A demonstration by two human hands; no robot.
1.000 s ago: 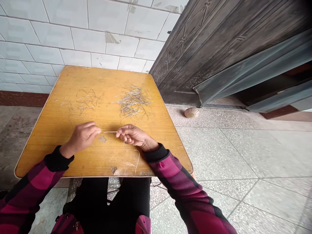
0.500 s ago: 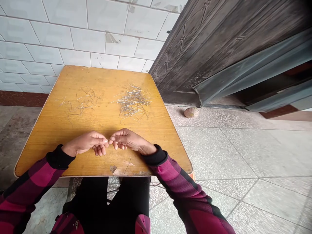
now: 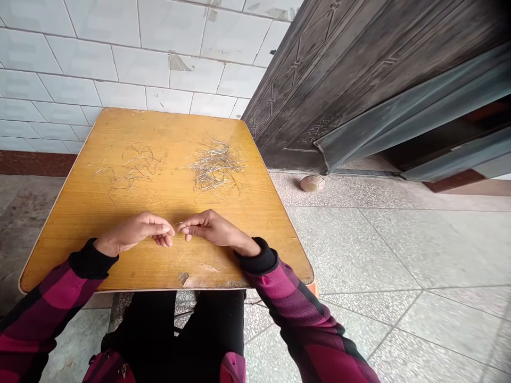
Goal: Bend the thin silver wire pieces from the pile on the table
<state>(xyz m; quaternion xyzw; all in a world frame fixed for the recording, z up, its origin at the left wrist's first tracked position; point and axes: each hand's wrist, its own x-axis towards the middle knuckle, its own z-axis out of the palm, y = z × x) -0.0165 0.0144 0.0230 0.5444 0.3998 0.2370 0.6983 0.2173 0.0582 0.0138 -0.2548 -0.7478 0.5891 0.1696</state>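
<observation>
Low over the near part of the wooden table (image 3: pixel 99 213), my left hand (image 3: pixel 143 231) and my right hand (image 3: pixel 211 229) face each other, fingertips a small gap apart. Both thumbs press against the forefingers in a pinch. A thin wire (image 3: pixel 179 223) shows at the right fingertips and seems to reach the left pinch; most of it is too fine to follow. Beyond my right hand lies a dense tangled pile of thin wires (image 3: pixel 215 166). A looser, smaller scatter of bent wires (image 3: pixel 136 165) lies beyond my left hand.
A white tiled wall (image 3: pixel 120 64) stands behind the table. To the right are a dark carved door (image 3: pixel 319 80), a grey curtain (image 3: pixel 379 122) and a worn ball (image 3: pixel 312 183) on the speckled floor (image 3: pixel 359 250). The tabletop is chipped along its near edge.
My hands have drawn slightly apart at the fingertips. The bent wire length that hung below my right hand over the near table no longer shows there. The view has shifted slightly.
</observation>
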